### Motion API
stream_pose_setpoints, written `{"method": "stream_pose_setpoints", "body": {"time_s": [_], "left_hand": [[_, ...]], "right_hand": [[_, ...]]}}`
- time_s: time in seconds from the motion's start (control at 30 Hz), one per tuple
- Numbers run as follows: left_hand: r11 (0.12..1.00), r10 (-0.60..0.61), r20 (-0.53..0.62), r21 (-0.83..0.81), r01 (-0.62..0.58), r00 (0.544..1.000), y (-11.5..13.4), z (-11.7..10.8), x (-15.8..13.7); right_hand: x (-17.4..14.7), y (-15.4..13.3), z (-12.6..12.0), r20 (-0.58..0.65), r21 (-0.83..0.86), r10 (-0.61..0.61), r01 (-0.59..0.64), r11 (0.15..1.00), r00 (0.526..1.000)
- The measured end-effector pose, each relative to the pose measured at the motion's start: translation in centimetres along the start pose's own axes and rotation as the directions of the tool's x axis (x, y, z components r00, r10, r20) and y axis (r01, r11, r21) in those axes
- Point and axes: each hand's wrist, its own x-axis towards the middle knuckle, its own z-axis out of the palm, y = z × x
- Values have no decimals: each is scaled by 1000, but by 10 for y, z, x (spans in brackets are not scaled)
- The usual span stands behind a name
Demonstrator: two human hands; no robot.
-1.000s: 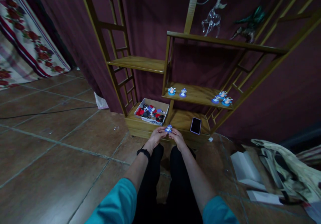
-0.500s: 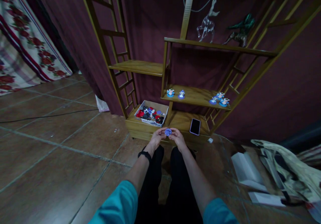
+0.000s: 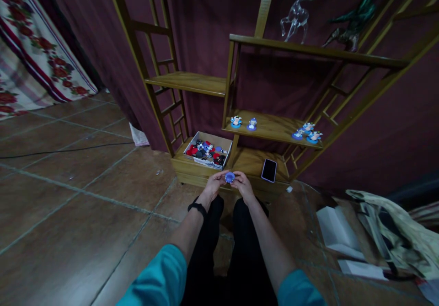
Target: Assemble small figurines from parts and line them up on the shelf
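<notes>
A small purple round toy base (image 3: pixel 229 177) is pinched between both hands in front of the shelf. My left hand (image 3: pixel 216 183) grips its left edge, with a black band on the wrist. On the opposite edge are the fingertips of my right hand (image 3: pixel 243 185). Details on the piece are too small to make out. Just beyond my hands, a shallow cardboard box (image 3: pixel 222 142) holds red, black, white and purple toy parts. A blue-based figurine (image 3: pixel 236 121) and a purple-based figurine (image 3: pixel 251 124) stand on the shelf above. Several similar figurines (image 3: pixel 308 133) cluster at its right end.
A phone (image 3: pixel 269 170) lies on the lower shelf board, right of my hands. Upper on the wooden rack (image 3: pixel 192 83) stand a clear deer ornament (image 3: pixel 295 18) and a dark green statue (image 3: pixel 353 24). White boxes (image 3: pixel 338 230) and a pale bag (image 3: pixel 398 233) lie on the floor at right.
The view has shifted slightly, so the rack looks a little larger and higher. Both hands still hold the purple base, which is tilted so that more of its round face shows.
</notes>
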Motion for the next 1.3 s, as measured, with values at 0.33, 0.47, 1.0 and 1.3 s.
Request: {"method": "stream_pose_setpoints", "body": {"time_s": [0.33,0.47,1.0,1.3], "left_hand": [[999,-25,-33,-26,25,999,0,-5,2],[998,-39,-58,-41,36,998,-1,-4,2],[994,-89,-20,-57,88,996,1,-2,0],[998,-63,93,16,61,994,-2,-2,2]], "right_hand": [[1,1,5,13,3,-8,8,1000,1000],[1,1,5,-3,-17,9,-9,1000,1000],[3,3,2,-48,-6,14,-14,1000,999],[4,0,2,-126,31,67,-63,998,990]]}}
